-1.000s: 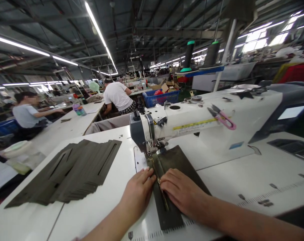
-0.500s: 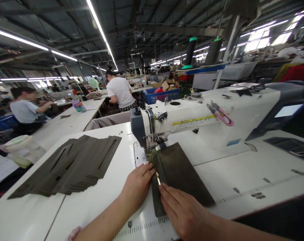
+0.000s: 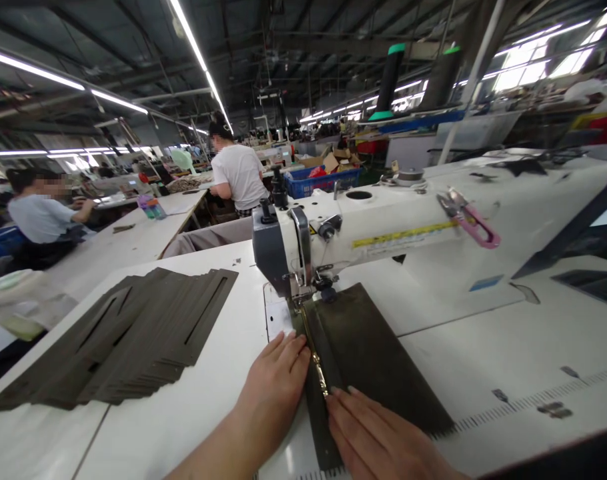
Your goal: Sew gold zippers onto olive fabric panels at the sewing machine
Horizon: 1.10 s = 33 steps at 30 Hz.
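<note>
The left hand is lying open on the white table, with its fingertips pressing by the edge of a dark green cloth piece. The right hand is resting flat on the cloth, not clenching anything, just beside a gold zipper. The cloth's far end is reaching the presser foot of the sewing machine. A stack of cut cloth pieces is lying on the table to the left.

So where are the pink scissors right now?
In the head view, the pink-handled thread snips lie on top of the white sewing machine, toward the right, just past the end of its yellow label strip.
</note>
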Tool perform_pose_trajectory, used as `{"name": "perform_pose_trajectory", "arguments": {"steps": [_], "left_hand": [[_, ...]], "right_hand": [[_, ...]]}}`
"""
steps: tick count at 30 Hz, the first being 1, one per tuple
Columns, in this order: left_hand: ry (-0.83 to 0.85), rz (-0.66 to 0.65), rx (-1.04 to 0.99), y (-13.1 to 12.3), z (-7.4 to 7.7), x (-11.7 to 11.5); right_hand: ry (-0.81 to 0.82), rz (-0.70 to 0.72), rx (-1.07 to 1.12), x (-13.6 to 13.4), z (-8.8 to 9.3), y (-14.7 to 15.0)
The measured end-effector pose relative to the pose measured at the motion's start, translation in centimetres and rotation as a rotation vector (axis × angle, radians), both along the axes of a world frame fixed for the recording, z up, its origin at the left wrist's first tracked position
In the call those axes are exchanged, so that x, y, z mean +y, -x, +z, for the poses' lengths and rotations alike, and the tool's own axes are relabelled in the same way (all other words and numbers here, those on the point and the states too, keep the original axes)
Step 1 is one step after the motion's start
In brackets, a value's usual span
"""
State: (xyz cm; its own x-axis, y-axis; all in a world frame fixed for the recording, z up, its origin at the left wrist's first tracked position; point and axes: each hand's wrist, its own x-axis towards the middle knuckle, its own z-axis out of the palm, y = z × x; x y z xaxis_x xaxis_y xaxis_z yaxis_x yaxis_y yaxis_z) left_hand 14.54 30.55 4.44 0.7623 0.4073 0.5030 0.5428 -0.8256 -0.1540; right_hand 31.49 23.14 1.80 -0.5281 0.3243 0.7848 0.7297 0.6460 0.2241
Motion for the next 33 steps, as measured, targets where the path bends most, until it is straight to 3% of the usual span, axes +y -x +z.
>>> {"name": "perform_pose_trajectory", "arguments": {"steps": [12, 18, 26, 33], "left_hand": [[0.064, 0.012, 0.043, -0.3, 0.1, 0.6], [0.02, -0.012, 0.031, -0.4, 0.1, 1.8], [0.01, -0.006, 0.034, -0.3, 0.1, 3.3], [-0.001, -0.024, -0.03, -0.3, 0.2, 4.1]], "right_hand": [[0.165, -0.004, 0.061, -0.1, 0.4, 0.1], [0.134, -0.003, 0.076, 1.4, 0.6, 0.0], [0.131, 0.032, 0.095, 3.4, -0.6, 0.0], [0.095, 0.049, 0.099, 5.0, 0.1, 0.0]]}}
